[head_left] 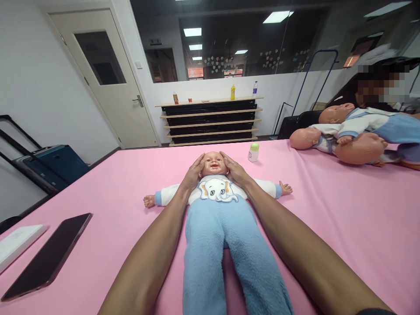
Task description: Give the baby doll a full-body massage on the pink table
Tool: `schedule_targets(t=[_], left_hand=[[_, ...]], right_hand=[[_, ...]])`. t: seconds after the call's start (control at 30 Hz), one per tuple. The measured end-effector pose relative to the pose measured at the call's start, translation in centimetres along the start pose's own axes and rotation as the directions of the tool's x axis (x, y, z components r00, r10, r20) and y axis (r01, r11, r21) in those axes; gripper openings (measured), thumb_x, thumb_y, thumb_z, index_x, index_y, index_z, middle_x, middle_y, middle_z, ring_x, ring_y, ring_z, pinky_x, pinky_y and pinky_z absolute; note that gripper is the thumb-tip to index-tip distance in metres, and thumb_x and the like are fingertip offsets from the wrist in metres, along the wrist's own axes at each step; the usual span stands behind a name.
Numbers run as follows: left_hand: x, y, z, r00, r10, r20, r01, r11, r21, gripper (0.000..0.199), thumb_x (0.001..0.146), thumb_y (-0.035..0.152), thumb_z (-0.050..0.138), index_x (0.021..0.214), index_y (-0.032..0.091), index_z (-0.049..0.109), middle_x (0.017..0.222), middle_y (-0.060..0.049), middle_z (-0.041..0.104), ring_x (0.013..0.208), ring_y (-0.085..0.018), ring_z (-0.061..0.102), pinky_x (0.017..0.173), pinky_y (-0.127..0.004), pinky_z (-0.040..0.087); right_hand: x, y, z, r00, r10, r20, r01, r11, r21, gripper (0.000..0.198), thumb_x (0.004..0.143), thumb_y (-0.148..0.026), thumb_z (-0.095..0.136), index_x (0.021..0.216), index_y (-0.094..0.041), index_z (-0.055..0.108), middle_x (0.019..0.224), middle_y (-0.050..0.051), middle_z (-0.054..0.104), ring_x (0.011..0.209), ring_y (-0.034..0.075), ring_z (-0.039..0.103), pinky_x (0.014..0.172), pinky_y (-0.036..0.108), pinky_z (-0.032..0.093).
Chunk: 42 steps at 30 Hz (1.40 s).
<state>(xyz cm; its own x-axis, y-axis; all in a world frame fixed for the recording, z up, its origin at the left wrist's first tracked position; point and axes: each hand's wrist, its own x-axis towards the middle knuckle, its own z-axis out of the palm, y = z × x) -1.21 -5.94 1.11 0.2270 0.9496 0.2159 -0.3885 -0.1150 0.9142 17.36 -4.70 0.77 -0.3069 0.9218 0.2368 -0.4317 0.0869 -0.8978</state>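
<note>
A baby doll (215, 192) lies on its back on the pink-covered table (124, 175), head away from me and arms stretched out sideways. It wears a white top with an elephant face and fleecy light-blue trousers. My left hand (194, 173) cups one side of the doll's head, fingers closed together along its temple. Against the opposite side, my right hand (235, 170) holds the head in the same way. The doll's ears and the sides of its head are mostly covered by my hands. Beyond my right hand stands a small white bottle with a green cap (253, 152).
A dark tablet (49, 256) and a white box (19, 243) lie at the table's left. More baby dolls (357, 135) are piled at the far right, near a person (370, 87). Behind the table, a low shelf (211, 104) carries several bottles.
</note>
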Motion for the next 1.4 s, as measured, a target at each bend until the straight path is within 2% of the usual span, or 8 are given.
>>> schedule_targets(t=[0.17, 0.27, 0.53, 0.73, 0.87, 0.93, 1.2, 1.4], left_hand=[[-0.2, 0.3, 0.1, 0.999, 0.047, 0.022, -0.05, 0.992, 0.116, 0.091, 0.071, 0.036, 0.078, 0.148, 0.027, 0.03, 0.146, -0.01, 0.042, 0.13, -0.03, 0.047, 0.11, -0.045, 0.037], [-0.6, 0.6, 0.2, 0.998, 0.06, 0.025, -0.064, 0.984, 0.167, 0.099, 0.064, 0.028, 0.084, 0.148, 0.025, 0.03, 0.145, -0.011, 0.044, 0.13, -0.031, 0.046, 0.11, -0.045, 0.037], [-0.2, 0.0, 0.1, 1.0, 0.012, 0.01, -0.011, 1.0, -0.027, 0.082, 0.076, 0.036, 0.074, 0.147, 0.026, 0.033, 0.145, -0.01, 0.045, 0.124, -0.03, 0.053, 0.108, -0.045, 0.04], [0.2, -0.1, 0.0, 0.999, 0.032, -0.029, -0.031, 0.999, 0.023, 0.07, 0.082, 0.047, 0.065, 0.144, 0.028, 0.039, 0.148, -0.008, 0.041, 0.128, -0.029, 0.049, 0.106, -0.045, 0.042], [-0.3, 0.4, 0.1, 0.999, 0.042, 0.019, -0.045, 0.986, 0.161, 0.101, 0.064, 0.029, 0.084, 0.149, 0.026, 0.029, 0.145, -0.011, 0.044, 0.127, -0.031, 0.049, 0.109, -0.045, 0.039], [-0.6, 0.5, 0.1, 0.998, 0.054, 0.012, -0.056, 0.981, 0.186, 0.104, 0.061, 0.025, 0.086, 0.148, 0.026, 0.029, 0.144, -0.012, 0.045, 0.128, -0.032, 0.048, 0.109, -0.045, 0.038], [-0.1, 0.1, -0.3, 0.999, 0.012, 0.046, -0.012, 1.0, -0.007, 0.088, 0.072, 0.029, 0.078, 0.147, 0.026, 0.032, 0.145, -0.011, 0.045, 0.127, -0.03, 0.049, 0.11, -0.045, 0.037], [0.3, -0.3, -0.4, 1.0, 0.023, -0.002, -0.023, 0.999, -0.031, 0.071, 0.082, 0.042, 0.067, 0.144, 0.026, 0.037, 0.147, -0.01, 0.042, 0.128, -0.028, 0.049, 0.109, -0.047, 0.038]], right_hand=[[-0.6, -0.6, 0.3, 0.997, -0.069, 0.038, 0.077, 0.956, -0.283, 0.094, 0.067, -0.038, 0.081, 0.147, -0.033, 0.03, 0.15, 0.0, 0.037, 0.135, 0.025, 0.041, 0.113, 0.043, 0.033], [-1.0, -1.1, 0.4, 0.997, -0.061, 0.055, 0.075, 0.946, -0.314, 0.104, 0.062, -0.031, 0.085, 0.148, -0.031, 0.027, 0.151, 0.002, 0.036, 0.135, 0.027, 0.04, 0.114, 0.042, 0.032], [-0.5, -0.5, 0.1, 0.993, 0.03, 0.112, -0.036, 0.998, 0.052, 0.08, 0.077, -0.036, 0.073, 0.146, -0.032, 0.032, 0.144, 0.004, 0.047, 0.124, 0.024, 0.053, 0.109, 0.043, 0.04], [0.2, 0.2, -0.1, 1.0, -0.028, -0.01, 0.028, 0.999, -0.025, 0.063, 0.085, -0.05, 0.06, 0.142, -0.033, 0.04, 0.146, 0.001, 0.044, 0.131, 0.023, 0.046, 0.109, 0.042, 0.039], [-0.5, -0.4, 0.0, 0.997, -0.065, 0.041, 0.074, 0.967, -0.245, 0.091, 0.068, -0.036, 0.081, 0.146, -0.033, 0.033, 0.15, 0.0, 0.038, 0.135, 0.025, 0.04, 0.113, 0.041, 0.034], [-0.8, -0.7, 0.0, 0.996, -0.077, 0.039, 0.085, 0.954, -0.288, 0.098, 0.063, -0.031, 0.084, 0.146, -0.033, 0.032, 0.151, 0.0, 0.036, 0.137, 0.026, 0.038, 0.114, 0.04, 0.032], [-0.5, -0.6, 0.1, 0.995, 0.017, 0.097, -0.02, 0.999, 0.029, 0.082, 0.075, -0.037, 0.075, 0.145, -0.032, 0.033, 0.145, 0.003, 0.045, 0.125, 0.025, 0.053, 0.109, 0.043, 0.04], [0.2, 0.2, -0.3, 1.0, -0.006, 0.001, 0.006, 1.0, 0.022, 0.062, 0.085, -0.048, 0.061, 0.141, -0.033, 0.041, 0.143, 0.002, 0.048, 0.128, 0.022, 0.05, 0.109, 0.042, 0.039]])
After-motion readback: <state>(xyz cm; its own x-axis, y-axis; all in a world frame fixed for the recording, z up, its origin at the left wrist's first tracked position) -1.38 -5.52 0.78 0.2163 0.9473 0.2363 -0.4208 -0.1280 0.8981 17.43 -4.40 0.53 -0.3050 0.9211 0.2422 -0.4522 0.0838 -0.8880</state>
